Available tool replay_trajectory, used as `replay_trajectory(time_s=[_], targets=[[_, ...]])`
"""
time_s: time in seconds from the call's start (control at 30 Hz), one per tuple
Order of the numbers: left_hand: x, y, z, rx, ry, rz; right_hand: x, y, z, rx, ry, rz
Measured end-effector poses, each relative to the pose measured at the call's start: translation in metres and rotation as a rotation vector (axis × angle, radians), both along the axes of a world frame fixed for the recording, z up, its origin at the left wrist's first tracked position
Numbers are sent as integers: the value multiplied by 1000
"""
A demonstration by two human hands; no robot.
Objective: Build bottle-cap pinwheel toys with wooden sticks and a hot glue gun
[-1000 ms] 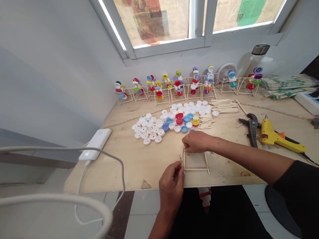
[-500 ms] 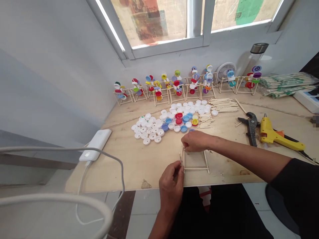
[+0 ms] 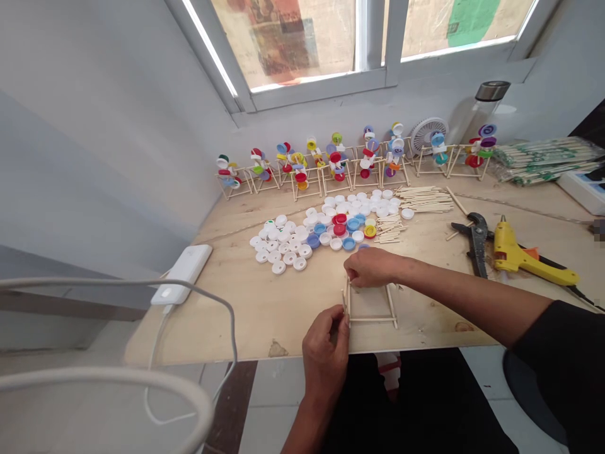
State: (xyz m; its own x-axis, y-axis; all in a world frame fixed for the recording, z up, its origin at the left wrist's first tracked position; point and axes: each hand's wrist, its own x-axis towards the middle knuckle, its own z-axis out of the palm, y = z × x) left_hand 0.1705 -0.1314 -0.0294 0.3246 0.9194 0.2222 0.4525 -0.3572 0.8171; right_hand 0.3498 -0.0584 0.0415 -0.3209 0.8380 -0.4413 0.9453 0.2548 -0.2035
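A frame of thin wooden sticks [image 3: 373, 320] lies near the front edge of the table. My left hand [image 3: 327, 343] pinches a stick at the frame's near left corner; the stick's upper end rises a little apart from the frame's left side. At the far left corner, my right hand [image 3: 371, 267] is closed with its fingertips on the frame, and it covers that joint and part of the far side. Just beyond my right hand lie loose bottle caps [image 3: 339, 230], mostly white, with some blue, red and yellow ones.
Short sticks [image 3: 390, 229] and longer sticks [image 3: 425, 199] lie beside the caps. Pliers [image 3: 477, 244] and a yellow glue gun [image 3: 524, 255] are at right. Finished stick-and-cap models [image 3: 300, 178] line the wall. A white power bank [image 3: 182, 275] with a cable sits at left.
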Motion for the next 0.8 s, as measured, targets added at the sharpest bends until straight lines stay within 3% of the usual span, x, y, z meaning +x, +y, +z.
replay_trajectory(time_s=[0.8], targets=[[0,-1,0,12,13,-1,1,0,-4,20,22,-18]])
